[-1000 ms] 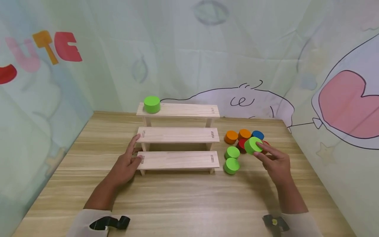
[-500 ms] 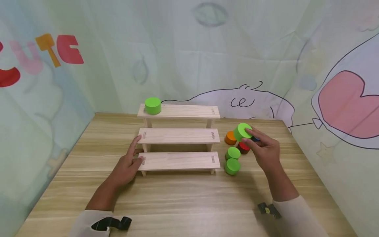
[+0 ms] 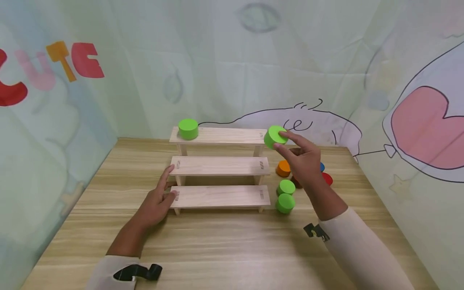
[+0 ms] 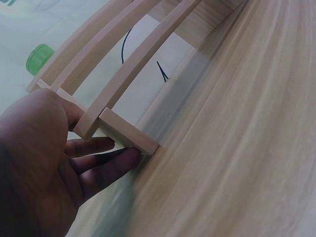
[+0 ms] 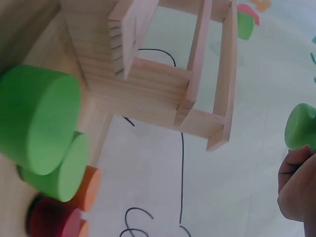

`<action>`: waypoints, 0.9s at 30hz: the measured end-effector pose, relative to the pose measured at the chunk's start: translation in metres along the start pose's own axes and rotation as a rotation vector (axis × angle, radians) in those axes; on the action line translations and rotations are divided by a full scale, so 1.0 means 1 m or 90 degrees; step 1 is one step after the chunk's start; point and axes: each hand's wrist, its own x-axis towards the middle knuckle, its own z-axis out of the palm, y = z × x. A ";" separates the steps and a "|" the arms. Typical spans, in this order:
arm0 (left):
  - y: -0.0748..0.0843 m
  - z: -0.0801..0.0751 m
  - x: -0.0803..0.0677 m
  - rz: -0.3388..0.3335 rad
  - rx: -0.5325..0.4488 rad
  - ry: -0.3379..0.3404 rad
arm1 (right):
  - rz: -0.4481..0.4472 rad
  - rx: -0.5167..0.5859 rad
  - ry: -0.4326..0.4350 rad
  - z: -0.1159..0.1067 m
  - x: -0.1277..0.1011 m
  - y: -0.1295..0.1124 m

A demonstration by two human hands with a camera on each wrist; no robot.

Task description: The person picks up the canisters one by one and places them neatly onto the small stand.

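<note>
My right hand (image 3: 302, 159) pinches a green cylinder block (image 3: 275, 136) in the air, just off the right end of the top step of a three-step wooden rack (image 3: 219, 166). The held block (image 5: 301, 126) also shows at the right wrist view's edge. Another green cylinder (image 3: 188, 128) stands on the left end of the top step. My left hand (image 3: 157, 199) rests flat with straight fingers against the rack's lower left end (image 4: 128, 136).
Two green cylinders (image 3: 285, 195) lie on the table right of the rack, close up as green cylinders (image 5: 42, 131) in the right wrist view. Behind them sit orange (image 3: 283, 168), red (image 3: 327, 178) and blue blocks. Printed fabric walls enclose the wooden table (image 3: 224, 241).
My right hand lifted the green cylinder from the pile of blocks and carried it up and left to the right end of the top step. The left hand stayed put.
</note>
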 end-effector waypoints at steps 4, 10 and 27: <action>0.000 -0.001 0.001 0.001 0.006 0.000 | -0.010 0.014 -0.010 0.014 0.014 -0.010; 0.000 -0.002 0.001 -0.002 0.012 0.004 | -0.011 0.025 -0.038 0.034 0.032 -0.012; -0.002 -0.001 0.002 0.013 0.024 0.013 | 0.000 0.005 -0.072 0.089 0.066 -0.004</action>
